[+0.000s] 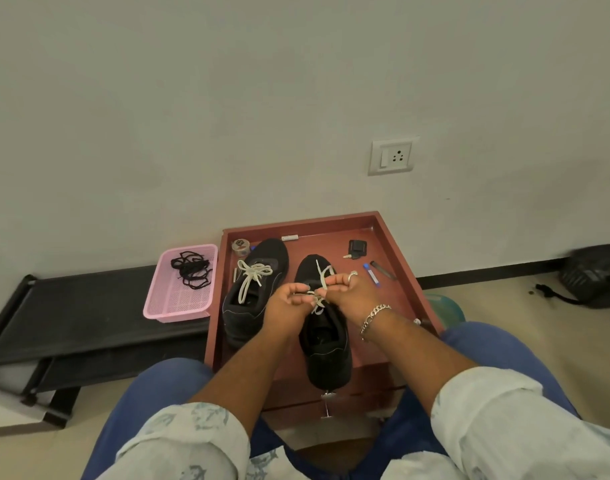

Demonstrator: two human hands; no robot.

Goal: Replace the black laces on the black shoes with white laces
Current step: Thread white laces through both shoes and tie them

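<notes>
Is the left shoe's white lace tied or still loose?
Tied. The white lace on the left shoe ends in a finished bow with two loops, and neither hand touches it.

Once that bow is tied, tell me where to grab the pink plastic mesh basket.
Take the pink plastic mesh basket by its near rim, coming from above: the open top leaves that raised rim free, and the loose black laces lie toward its far end.

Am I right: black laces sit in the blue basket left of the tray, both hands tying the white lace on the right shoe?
Nearly. The head view shows the basket is pink, not blue. The black laces lie in it, and left hand and right hand are tying the white lace on the right shoe.
</notes>
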